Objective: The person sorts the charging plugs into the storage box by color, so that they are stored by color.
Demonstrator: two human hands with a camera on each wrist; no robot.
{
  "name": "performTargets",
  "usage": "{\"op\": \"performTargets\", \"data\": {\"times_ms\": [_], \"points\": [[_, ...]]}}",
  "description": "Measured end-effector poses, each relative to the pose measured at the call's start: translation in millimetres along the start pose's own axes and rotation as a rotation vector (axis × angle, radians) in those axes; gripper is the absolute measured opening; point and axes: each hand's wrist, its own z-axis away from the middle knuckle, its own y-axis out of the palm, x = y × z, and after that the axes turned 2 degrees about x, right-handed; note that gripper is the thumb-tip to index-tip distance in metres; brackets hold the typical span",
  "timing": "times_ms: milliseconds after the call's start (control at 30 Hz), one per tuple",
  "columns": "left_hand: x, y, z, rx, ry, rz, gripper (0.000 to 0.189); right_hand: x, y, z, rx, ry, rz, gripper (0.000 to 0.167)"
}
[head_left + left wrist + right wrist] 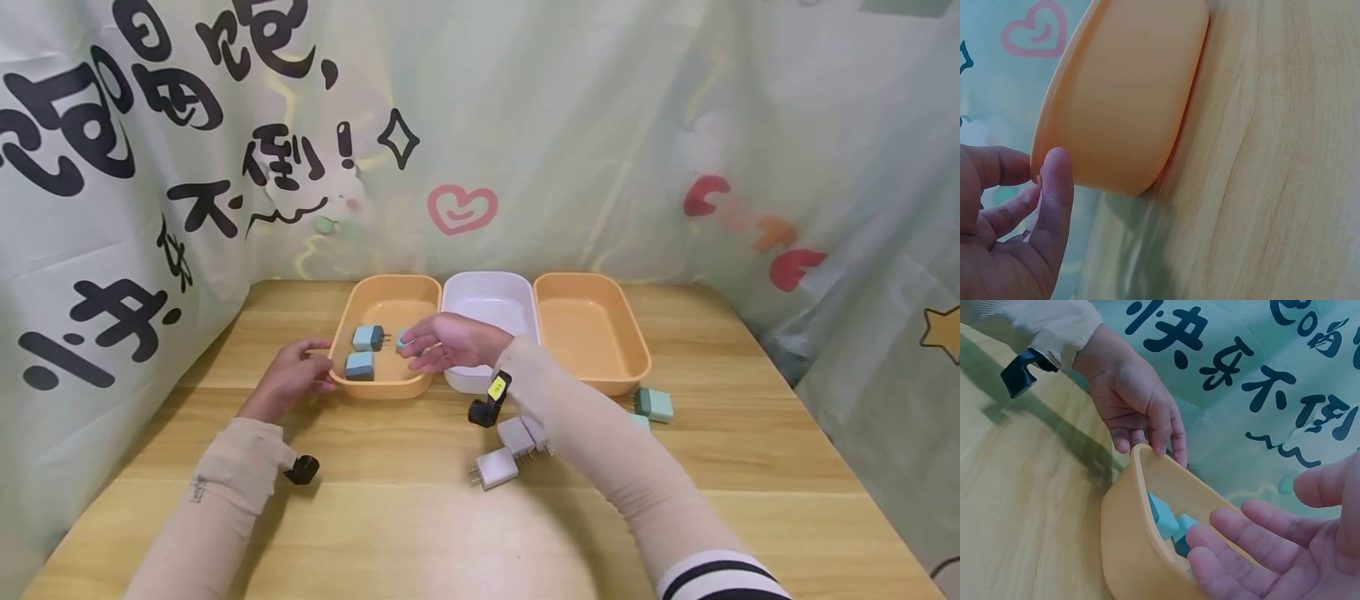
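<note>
At the left stands an orange plastic box holding blue plug-in chargers. My left hand pinches this box's rim at its left side; the left wrist view shows the thumb against the outer wall. Over the right part of the same box my right hand hovers with its fingers extended and parted, nothing gripped. One blue charger lies just beyond those fingertips, partly hidden. Two more chargers sit further left in the box, also visible in the right wrist view.
A white box and another orange box stand in a row to the right. White chargers lie on the wooden table, partly behind my right forearm. Green chargers lie near the right box. A printed curtain hangs behind.
</note>
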Motion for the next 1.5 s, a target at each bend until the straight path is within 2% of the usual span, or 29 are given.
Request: {"op": "performTargets", "data": {"times_ms": [167, 400, 667, 1200, 1500], "points": [[-0.6, 0.1, 1.9, 0.01, 0.009, 0.015, 0.05, -2, 0, 14.1, 0.006, -0.016, 0.033, 0.043], [-0.7, -0.8, 2.3, 0.019, 0.026, 0.021, 0.051, -8, 0, 35.0, 0.014, -0.016, 0.075, 0.034], [1.2, -2.6, 0.9, 0.009, 0.013, 0.022, 0.051, -18, -1, 55.6, 0.039, -0.009, 0.161, 0.038], [0.9, -0.4, 1.4, 0.01, 0.0, -0.003, 0.049, -50, -16, 73.9, 0.084, -0.009, 0.283, 0.037], [1.4, 1.6, 0.5, -0.002, -0.017, 0.005, 0.049, -59, -15, 85.3, 0.098, 0.006, 0.346, 0.039]]}}
